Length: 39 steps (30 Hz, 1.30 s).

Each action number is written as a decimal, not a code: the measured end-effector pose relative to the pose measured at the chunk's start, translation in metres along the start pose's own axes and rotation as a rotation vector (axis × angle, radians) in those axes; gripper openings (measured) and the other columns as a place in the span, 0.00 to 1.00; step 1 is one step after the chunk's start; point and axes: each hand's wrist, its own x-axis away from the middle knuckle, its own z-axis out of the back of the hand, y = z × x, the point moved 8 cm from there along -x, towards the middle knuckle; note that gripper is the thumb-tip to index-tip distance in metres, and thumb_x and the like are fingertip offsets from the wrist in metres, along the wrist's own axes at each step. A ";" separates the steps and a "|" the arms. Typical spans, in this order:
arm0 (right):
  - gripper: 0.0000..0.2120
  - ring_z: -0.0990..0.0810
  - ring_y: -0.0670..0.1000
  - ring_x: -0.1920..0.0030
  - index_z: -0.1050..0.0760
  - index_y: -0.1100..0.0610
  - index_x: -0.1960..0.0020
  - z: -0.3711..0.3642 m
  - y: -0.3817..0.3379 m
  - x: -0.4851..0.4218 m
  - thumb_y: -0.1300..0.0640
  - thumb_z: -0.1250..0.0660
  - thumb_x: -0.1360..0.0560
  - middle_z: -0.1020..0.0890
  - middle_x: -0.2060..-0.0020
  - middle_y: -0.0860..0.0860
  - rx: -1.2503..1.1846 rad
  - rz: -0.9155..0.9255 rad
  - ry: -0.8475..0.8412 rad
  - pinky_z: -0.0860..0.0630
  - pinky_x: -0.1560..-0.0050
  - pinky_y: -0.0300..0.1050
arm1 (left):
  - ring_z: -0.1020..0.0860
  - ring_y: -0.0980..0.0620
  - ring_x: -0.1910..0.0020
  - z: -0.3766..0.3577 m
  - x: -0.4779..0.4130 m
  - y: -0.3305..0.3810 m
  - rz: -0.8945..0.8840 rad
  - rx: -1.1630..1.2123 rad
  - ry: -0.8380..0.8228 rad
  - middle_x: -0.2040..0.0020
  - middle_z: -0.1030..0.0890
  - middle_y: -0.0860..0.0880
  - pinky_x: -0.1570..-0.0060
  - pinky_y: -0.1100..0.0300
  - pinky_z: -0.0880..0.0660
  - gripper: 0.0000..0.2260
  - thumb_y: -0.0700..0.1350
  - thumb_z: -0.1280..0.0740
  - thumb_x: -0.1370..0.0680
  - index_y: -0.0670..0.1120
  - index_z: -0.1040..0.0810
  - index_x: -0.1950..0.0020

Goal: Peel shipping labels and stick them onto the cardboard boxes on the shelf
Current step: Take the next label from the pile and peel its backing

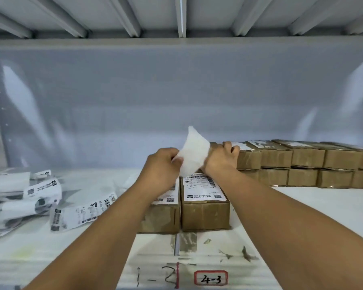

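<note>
head cam | looks forward-down | close over shelf (302, 206) | single view

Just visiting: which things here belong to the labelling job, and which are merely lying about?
Job: white sheet pinched by left hand; right hand on stacked brown cardboard boxes; two labelled brown boxes in front; heap of printed white labels.
Lying about: red-bordered "4-3" tag; handwritten "1-2" mark.

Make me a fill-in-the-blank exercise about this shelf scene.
The left hand pinches a ____ sheet of paper.
The right hand grips one of the back boxes, which are stacked ____ high.
The loose labels lie to the ____ of the two front boxes.
The red-framed tag reads ____.
Missing words: white; two; left; 4-3.
</note>
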 end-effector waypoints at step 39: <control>0.26 0.38 0.51 0.35 0.25 0.44 0.38 0.068 0.119 0.162 0.35 0.33 0.32 0.38 0.37 0.49 -0.494 -0.022 0.323 0.28 0.45 0.44 | 0.31 0.56 0.68 -0.014 0.089 0.081 -0.197 0.001 0.364 0.66 0.27 0.51 0.68 0.65 0.38 0.10 0.41 0.43 0.19 0.42 0.22 0.50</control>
